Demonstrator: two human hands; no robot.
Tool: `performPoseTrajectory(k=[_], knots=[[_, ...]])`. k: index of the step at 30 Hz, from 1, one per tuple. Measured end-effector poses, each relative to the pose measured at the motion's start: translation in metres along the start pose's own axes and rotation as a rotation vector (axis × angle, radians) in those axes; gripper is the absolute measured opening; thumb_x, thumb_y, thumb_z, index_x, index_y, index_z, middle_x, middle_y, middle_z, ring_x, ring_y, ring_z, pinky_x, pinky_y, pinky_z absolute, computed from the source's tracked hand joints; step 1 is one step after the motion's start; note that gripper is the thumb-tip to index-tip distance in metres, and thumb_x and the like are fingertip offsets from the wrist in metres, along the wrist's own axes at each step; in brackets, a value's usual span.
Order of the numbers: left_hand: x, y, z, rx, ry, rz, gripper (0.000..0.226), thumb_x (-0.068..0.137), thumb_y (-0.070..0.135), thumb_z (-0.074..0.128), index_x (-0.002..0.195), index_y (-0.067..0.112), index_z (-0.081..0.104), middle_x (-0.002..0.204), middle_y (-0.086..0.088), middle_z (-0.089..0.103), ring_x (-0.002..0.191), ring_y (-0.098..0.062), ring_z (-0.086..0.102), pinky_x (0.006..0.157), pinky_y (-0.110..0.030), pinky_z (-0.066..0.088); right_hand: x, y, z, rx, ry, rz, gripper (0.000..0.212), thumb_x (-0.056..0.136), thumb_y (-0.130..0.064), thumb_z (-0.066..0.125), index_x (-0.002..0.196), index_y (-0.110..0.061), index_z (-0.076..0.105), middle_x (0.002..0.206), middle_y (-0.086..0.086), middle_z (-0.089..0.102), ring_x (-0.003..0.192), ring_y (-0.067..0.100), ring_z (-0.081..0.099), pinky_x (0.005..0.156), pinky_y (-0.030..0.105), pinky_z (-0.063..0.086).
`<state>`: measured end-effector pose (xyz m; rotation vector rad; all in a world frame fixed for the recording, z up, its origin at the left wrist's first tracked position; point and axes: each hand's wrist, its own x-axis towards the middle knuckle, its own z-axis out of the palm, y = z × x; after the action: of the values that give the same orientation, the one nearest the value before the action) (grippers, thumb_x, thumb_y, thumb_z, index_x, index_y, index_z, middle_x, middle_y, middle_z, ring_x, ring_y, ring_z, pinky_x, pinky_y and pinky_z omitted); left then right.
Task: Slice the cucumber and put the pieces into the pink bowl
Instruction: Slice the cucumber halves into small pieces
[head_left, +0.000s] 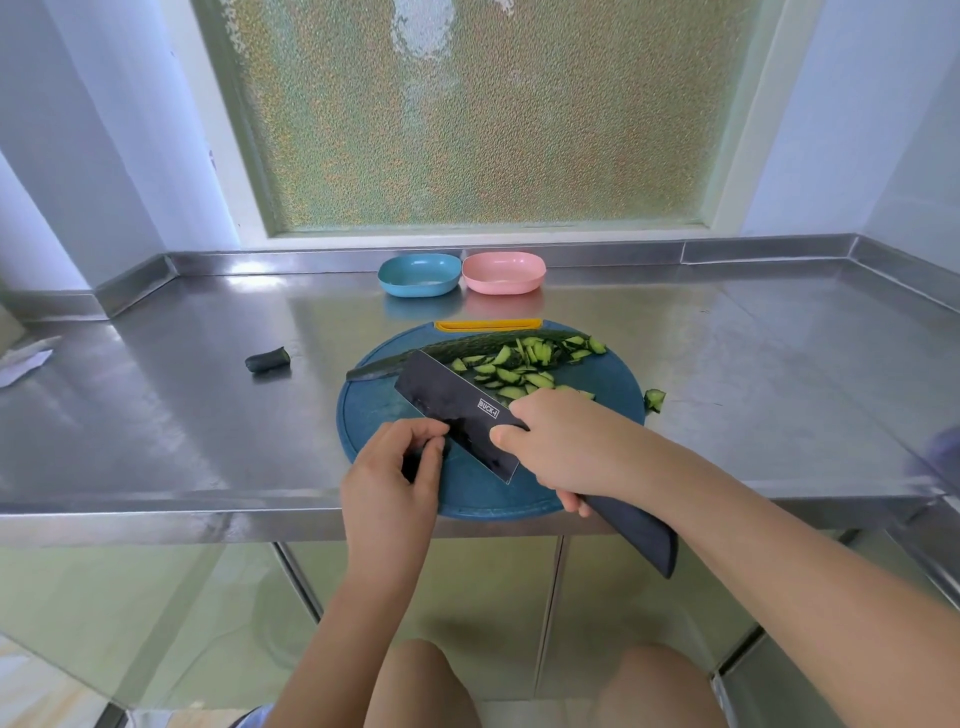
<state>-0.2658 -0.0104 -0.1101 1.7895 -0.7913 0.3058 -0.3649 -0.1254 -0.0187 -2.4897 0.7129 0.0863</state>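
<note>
A cut-off cucumber end (267, 359) lies on the surface (156, 415) at 9 o'clock from the cutting board (374, 410). The left hand (395, 467) curls its fingers round a small dark piece (413, 464), mostly hidden, right against the knife (457, 410); a slip could nick them. The right hand (561, 447) clenches the handle. Slices (519, 369) and the uncut cucumber (457, 349) sit at 12 o'clock on the board; a stray slice (654, 400) at 3 o'clock, off it, may get forgotten. The pink bowl (503, 272), farther at 12, shows no pieces.

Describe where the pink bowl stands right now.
In the head view, the pink bowl stands at the back of the steel counter, directly right of the blue bowl and beyond the round cutting board.
</note>
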Motion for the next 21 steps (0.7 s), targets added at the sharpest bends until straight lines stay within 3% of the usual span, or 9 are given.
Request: performPoseTrajectory(k=[3, 7, 14, 21], knots=[[0.000, 0.000, 0.000, -0.001, 0.003, -0.005, 0.019, 0.085, 0.008, 0.064, 0.087, 0.027, 0.066, 0.083, 0.018, 0.065, 0.083, 0.000, 0.060, 0.069, -0.010, 0.046, 0.001, -0.001, 0.000, -0.004, -0.015, 0.016, 0.022, 0.101, -0.028, 0.034, 0.086, -0.014, 0.040, 0.051, 0.007, 0.051, 0.025, 0.010, 0.045, 0.030, 0.018, 0.035], [0.000, 0.000, 0.000, 0.011, 0.015, -0.001, 0.018, 0.084, 0.009, 0.065, 0.086, 0.026, 0.067, 0.081, 0.018, 0.065, 0.084, 0.003, 0.059, 0.067, -0.007, 0.043, 0.003, -0.002, 0.000, -0.004, -0.024, 0.018, 0.030, 0.101, -0.028, 0.035, 0.073, -0.017, 0.035, 0.051, 0.009, 0.051, 0.025, 0.011, 0.046, 0.030, 0.018, 0.035], [0.001, -0.001, -0.003, -0.030, -0.007, -0.003, 0.021, 0.083, 0.006, 0.066, 0.085, 0.027, 0.065, 0.080, 0.016, 0.065, 0.081, 0.004, 0.060, 0.070, -0.005, 0.043, 0.008, -0.004, 0.000, -0.025, -0.039, 0.005, 0.032, 0.101, -0.026, 0.035, 0.071, -0.014, 0.034, 0.048, 0.011, 0.050, 0.024, 0.014, 0.045, 0.031, 0.016, 0.032], [0.000, -0.006, -0.002, 0.018, 0.001, 0.078, 0.018, 0.083, 0.005, 0.067, 0.087, 0.022, 0.065, 0.081, 0.011, 0.064, 0.081, 0.001, 0.058, 0.070, -0.006, 0.043, 0.013, -0.016, 0.022, -0.080, 0.005, 0.004, 0.029, 0.101, -0.029, 0.036, 0.091, -0.005, 0.048, 0.054, 0.012, 0.053, 0.027, 0.015, 0.046, 0.030, 0.020, 0.037]])
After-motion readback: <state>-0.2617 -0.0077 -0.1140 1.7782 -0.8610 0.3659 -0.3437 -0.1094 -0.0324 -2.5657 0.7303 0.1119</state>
